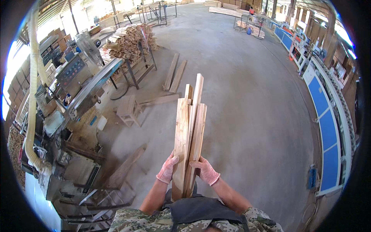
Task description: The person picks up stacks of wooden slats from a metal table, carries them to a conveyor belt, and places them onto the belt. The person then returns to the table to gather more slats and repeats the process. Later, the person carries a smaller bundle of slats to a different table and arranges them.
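Note:
A bundle of sawn wooden boards (182,127) of uneven lengths is held lengthwise before my body, the far ends pointing away from me. My left hand (169,167), in a pinkish knit glove, grips the bundle's left side with its thumb on top of the widest board. On the other side my right hand (205,170), gloved alike, clasps the right-hand board (197,136). A narrower strip (198,90) between them sticks out farthest. The fingers under the bundle are hidden. The near ends of the boards reach a dark apron (200,209) at my waist.
To the left stands a woodworking machine (72,72) with a ribbed hose (32,101). Near it are a wooden stool (128,110), loose planks (174,74) on the floor and a large stack of wood pieces (130,40). A long blue-panelled machine (324,116) lines the right. Far off is a person (251,11).

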